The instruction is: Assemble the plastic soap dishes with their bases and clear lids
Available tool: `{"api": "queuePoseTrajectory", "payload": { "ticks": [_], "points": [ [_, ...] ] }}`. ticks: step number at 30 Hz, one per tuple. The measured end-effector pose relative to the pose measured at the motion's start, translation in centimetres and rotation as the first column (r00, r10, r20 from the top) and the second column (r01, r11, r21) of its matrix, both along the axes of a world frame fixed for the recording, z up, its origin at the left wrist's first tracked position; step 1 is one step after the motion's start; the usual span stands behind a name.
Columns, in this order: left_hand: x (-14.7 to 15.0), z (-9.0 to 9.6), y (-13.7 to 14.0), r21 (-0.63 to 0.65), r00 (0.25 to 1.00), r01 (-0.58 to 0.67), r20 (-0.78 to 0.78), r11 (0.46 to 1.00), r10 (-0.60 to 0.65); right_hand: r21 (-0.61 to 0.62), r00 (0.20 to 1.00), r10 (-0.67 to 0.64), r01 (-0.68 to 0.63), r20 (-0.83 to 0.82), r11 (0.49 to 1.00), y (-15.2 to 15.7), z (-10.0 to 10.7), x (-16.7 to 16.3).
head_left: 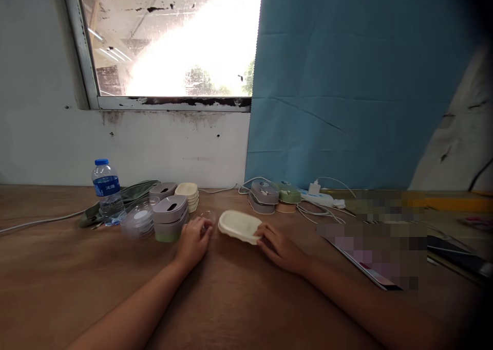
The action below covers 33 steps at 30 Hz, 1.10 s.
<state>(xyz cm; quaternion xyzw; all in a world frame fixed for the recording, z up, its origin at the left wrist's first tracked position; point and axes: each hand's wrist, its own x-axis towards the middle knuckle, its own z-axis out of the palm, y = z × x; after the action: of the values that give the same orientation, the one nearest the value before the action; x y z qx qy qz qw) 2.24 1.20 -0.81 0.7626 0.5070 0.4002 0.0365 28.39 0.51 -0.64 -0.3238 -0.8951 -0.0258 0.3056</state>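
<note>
Right hand: fingers and thumb pinch the right edge of a cream lid-like piece, which sits at mid-table, front of the body. Left hand: fingers curled, beside the lilac-and-green container stack; a faint clear plastic piece lies at the fingertips, grip on it cannot be told. Stacked cream pieces stand behind.

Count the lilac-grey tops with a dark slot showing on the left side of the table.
2: the front top caps a stack beside the left hand; the rear top sits behind it. More may be hidden within the stack.
</note>
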Motion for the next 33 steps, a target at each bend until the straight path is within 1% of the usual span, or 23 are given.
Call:
{"api": "queuePoseTrajectory", "payload": {
  "ticks": [2,4,6,8,10,12,14,17,19,21,23,26,29,31,32,33],
  "points": [
    [0.1,0.4,-0.1,0.052,0.975,0.040,0.215,0.998,-0.050,-0.051,0.993,0.115,-0.114,0.024,0.992,-1.9,0.4,0.9],
    [0.3,0.6,-0.1,0.068,0.897,0.094,0.428,0.993,-0.114,-0.086,0.981,0.184,-0.178,0.068,0.980,-3.1,0.7,1.2],
    [0.5,0.6,-0.2,0.044,0.769,0.189,0.615,0.981,-0.175,-0.087,0.962,0.245,-0.236,0.119,0.968,-3.4,0.6,1.2],
    [0.6,0.5,-0.1,-0.009,0.620,0.305,0.761,0.952,-0.191,-0.056,0.939,0.296,-0.291,0.175,0.955,-3.2,0.4,1.1],
    [0.7,0.3,0.0,-0.068,0.485,0.436,0.858,0.897,-0.170,-0.001,0.925,0.312,-0.319,0.217,0.948,-2.8,0.1,1.0],
    [0.8,0.3,0.1,-0.106,0.381,0.562,0.913,0.820,-0.143,0.076,0.928,0.296,-0.319,0.225,0.945,-2.6,0.0,1.0],
    [0.8,0.3,0.0,-0.112,0.308,0.639,0.944,0.761,-0.120,0.168,0.950,0.259,-0.288,0.176,0.943,-2.6,0.2,1.1],
    [1.0,0.6,-0.5,-0.098,0.228,0.676,0.970,0.730,-0.081,0.288,0.982,0.185,-0.186,0.028,0.940,-2.8,0.6,1.1],
    [1.1,0.8,-0.9,-0.102,0.212,0.704,0.975,0.703,-0.071,0.312,0.990,0.132,-0.110,-0.052,0.944,-2.8,0.7,1.1],
    [1.3,0.9,-1.2,-0.123,0.227,0.740,0.971,0.662,-0.072,0.296,0.993,0.083,-0.053,-0.090,0.954,-2.8,0.7,1.0],
    [1.4,0.9,-1.5,-0.140,0.240,0.773,0.968,0.619,-0.080,0.275,0.994,0.054,-0.025,-0.097,0.961,-2.8,0.7,1.0],
    [1.6,0.8,-1.8,-0.143,0.238,0.820,0.966,0.554,-0.103,0.268,0.995,0.062,-0.040,-0.074,0.962,-2.9,0.7,0.9],
    [1.9,0.5,-2.1,-0.137,0.242,0.851,0.959,0.507,-0.147,0.248,0.996,0.084,-0.072,-0.036,0.966,-3.0,0.9,0.8],
    [2.0,0.4,-2.2,-0.154,0.283,0.853,0.939,0.498,-0.194,0.208,0.995,0.103,-0.099,-0.009,0.973,-3.1,1.0,0.8],
    [2.1,0.5,-2.3,-0.172,0.327,0.842,0.917,0.512,-0.230,0.188,0.993,0.114,-0.110,-0.008,0.976,-3.1,1.0,0.8],
    [2.1,0.5,-2.3,-0.195,0.395,0.816,0.875,0.544,-0.279,0.174,0.992,0.126,-0.121,-0.018,0.977,-3.1,0.9,0.8]
  ]
}}
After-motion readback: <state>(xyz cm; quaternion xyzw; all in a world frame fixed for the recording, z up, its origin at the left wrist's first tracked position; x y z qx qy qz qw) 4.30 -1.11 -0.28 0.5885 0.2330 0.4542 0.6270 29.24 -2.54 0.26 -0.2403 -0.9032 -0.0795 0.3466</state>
